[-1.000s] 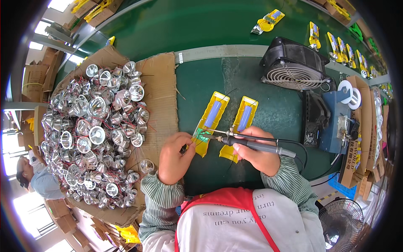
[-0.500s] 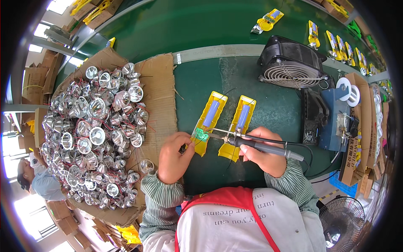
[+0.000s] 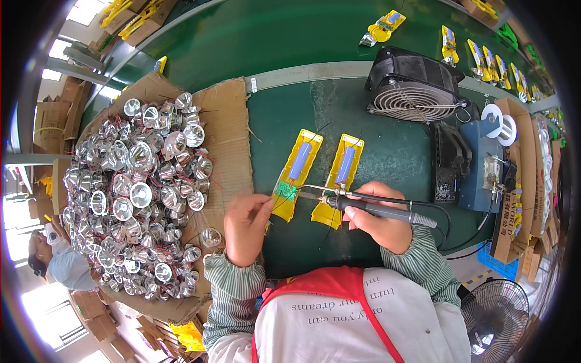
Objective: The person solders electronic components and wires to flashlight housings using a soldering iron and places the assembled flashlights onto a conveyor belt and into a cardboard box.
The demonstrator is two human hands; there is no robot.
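My right hand (image 3: 385, 221) is wrapped round a grey-handled soldering iron (image 3: 387, 211) with a thin metal feed tube beside its tip. The tip points left and reaches the right edge of a small green circuit board (image 3: 285, 191). That board lies in the lower part of a yellow housing (image 3: 301, 151), below a lilac cylindrical battery (image 3: 300, 161). Beside the board's left edge, my left hand (image 3: 247, 227) is closed in a pinch; what it pinches is too small to make out. A second yellow housing (image 3: 353, 145) with a battery (image 3: 345, 166) lies alongside, partly beneath the iron.
Many silver reflector cups (image 3: 140, 156) with wires are heaped on cardboard (image 3: 233, 142) at left. A black fan (image 3: 414, 85) stands at back right, near a blue solder-feeding unit (image 3: 481, 163) with a white spool. More yellow housings (image 3: 448, 45) lie beyond the metal rail.
The whole view has shifted slightly. My left fingertips sit a little higher beside the board. The iron's tip stays at the board's right edge.
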